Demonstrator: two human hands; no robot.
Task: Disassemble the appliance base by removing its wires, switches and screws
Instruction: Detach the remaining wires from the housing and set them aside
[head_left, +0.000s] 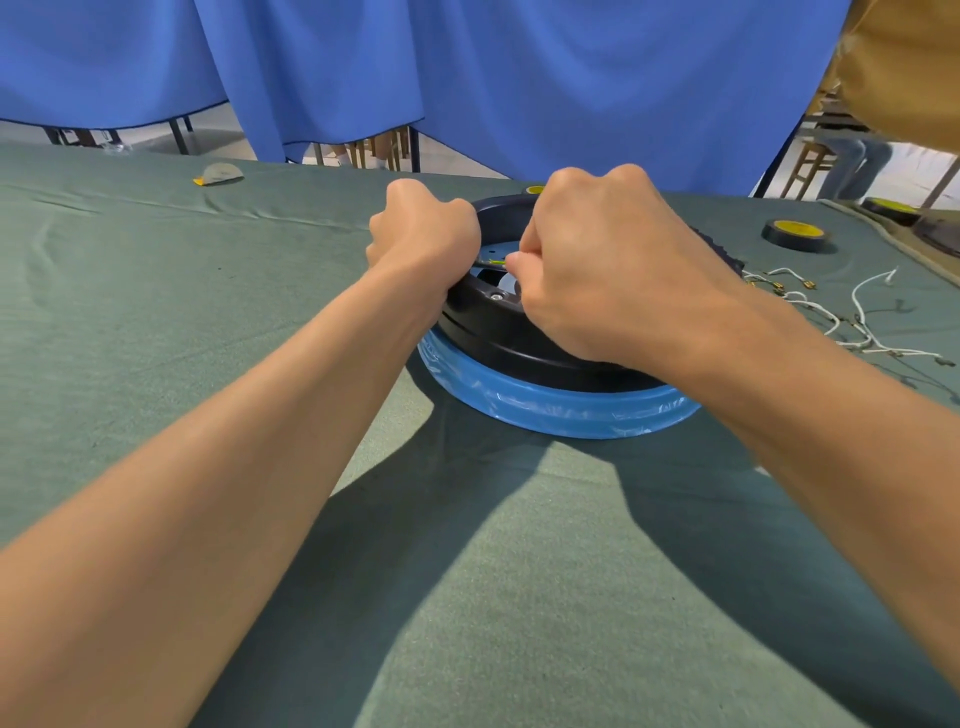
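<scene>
Appliance base (498, 332): round, black on top with a blue film-wrapped band below; it lies flat on the green-clothed worktop (156, 312), at the middle of your view.
Your left hand (422, 231): fingers curled tight over the base's rim at its 9 o'clock edge, gripping it.
Your right hand (597, 260): over the open middle of the base, fingers balled up, thumb and forefinger pinching a thin yellow-green wire (494, 260) inside the ring.
Screw (496, 297): seated in the black rim at 7 o'clock, just below your right thumb.
Loose wires (831, 317): white leads with small terminals, lying on the cloth at 3 o'clock from the base, apart from it.
Tape roll (796, 235): black with a yellow core, flat on the cloth at 2 o'clock.
Blue curtain (519, 78): hangs behind the worktop at 12 o'clock.
</scene>
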